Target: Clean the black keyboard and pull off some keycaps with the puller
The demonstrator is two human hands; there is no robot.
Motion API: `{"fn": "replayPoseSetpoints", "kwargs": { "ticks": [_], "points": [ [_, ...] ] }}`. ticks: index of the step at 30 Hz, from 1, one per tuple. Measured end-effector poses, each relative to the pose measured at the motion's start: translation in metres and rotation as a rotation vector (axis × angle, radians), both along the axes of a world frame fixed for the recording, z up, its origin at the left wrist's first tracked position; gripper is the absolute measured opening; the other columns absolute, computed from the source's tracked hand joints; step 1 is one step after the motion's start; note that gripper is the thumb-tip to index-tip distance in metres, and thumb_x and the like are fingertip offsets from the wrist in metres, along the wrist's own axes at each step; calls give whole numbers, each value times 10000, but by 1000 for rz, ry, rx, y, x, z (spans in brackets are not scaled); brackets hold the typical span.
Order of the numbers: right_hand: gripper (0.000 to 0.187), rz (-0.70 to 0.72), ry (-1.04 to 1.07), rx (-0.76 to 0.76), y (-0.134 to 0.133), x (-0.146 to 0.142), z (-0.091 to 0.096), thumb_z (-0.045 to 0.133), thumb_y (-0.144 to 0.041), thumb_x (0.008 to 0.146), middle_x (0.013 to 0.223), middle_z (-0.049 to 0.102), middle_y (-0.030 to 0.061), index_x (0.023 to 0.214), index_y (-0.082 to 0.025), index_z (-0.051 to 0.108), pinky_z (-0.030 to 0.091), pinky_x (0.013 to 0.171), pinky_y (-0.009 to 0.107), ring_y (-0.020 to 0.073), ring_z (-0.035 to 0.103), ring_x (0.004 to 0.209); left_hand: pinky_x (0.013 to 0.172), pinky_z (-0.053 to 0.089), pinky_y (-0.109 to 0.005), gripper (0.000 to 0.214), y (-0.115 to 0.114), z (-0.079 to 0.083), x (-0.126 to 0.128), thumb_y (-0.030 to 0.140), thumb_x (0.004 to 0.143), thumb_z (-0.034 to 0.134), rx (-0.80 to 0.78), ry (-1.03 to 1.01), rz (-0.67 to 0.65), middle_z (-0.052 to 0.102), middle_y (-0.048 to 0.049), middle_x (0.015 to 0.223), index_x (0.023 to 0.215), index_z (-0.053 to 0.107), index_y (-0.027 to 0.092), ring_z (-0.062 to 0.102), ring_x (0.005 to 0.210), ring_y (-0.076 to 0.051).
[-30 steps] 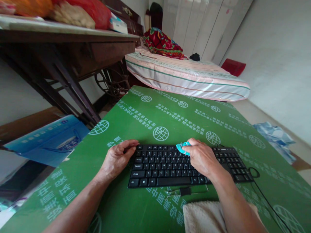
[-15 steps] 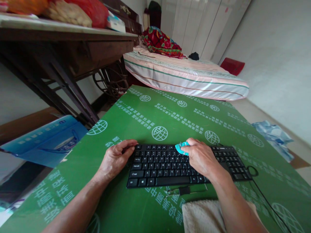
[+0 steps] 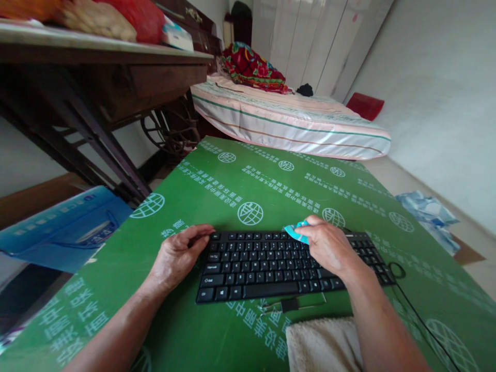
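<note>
A black keyboard lies on a green printed board. My right hand is closed round a small turquoise lump and presses it on the keyboard's upper rows, right of the middle. My left hand rests at the keyboard's left end, fingers curled against its top left corner. The keyboard's cable runs off to the right.
A cream towel lies at the near edge under my right forearm. A small black clip-like item sits just in front of the keyboard. A dark wooden table stands left, a blue box beneath it. A striped mattress lies beyond.
My right hand has shifted the turquoise lump slightly right and up along the keyboard's top rows. My left hand stays at the left end. The view has drifted a little.
</note>
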State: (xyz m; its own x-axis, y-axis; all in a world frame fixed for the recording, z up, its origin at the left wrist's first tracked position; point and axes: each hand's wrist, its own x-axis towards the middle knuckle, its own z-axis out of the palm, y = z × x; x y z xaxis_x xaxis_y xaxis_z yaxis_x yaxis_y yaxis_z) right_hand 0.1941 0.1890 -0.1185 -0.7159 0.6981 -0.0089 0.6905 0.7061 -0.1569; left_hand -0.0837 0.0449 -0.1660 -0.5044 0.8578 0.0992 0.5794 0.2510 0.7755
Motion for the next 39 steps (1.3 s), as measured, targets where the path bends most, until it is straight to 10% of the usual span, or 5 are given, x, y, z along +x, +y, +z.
{"fn": "replayPoseSetpoints", "kwargs": {
  "ticks": [39],
  "points": [
    [351,-51,-177,-39,4,6,10,458,14,704,759,535,15,768,-228,704,270,563,247,122,529,672,891,475,-314,448,3,-3,-3,485,699,520,-47,-31,26,716,-56,1014,983,673,173,638,963,-230]
  ]
}}
